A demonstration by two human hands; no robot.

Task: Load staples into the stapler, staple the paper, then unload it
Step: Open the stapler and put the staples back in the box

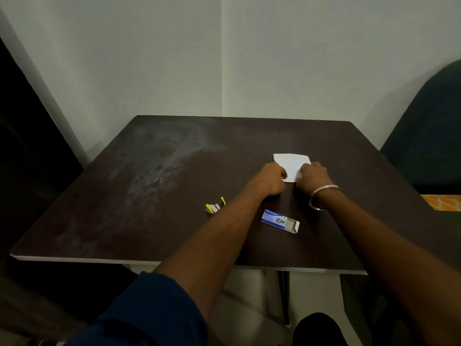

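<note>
The dark brown table (174, 171) fills the middle of the frame, its top dull and smudged toward the upper left, its pale front edge running across the lower third. Behind it stand grey-white walls (149, 58) that meet in a corner above the table's centre. A dark rounded chair back (429, 126) sits at the right edge.

My two bare forearms reach in from the bottom of the frame; a blue sleeve (149, 310) covers my left upper arm at lower centre. A metal bangle (321, 196) circles my right wrist.

The white folded paper (291, 163) lies flat on the table, right of centre. My left hand (270, 179) is curled, fingers pinching the paper's near left edge. My right hand (314, 174) is likewise curled, gripping the paper's near right edge. Both hands rest on the table.

The blue staple box (280, 221) lies between my forearms, below the hands, its right end open. The small yellow and white stapler (214, 208) lies left of my left forearm, apart from it, its top swung open.
</note>
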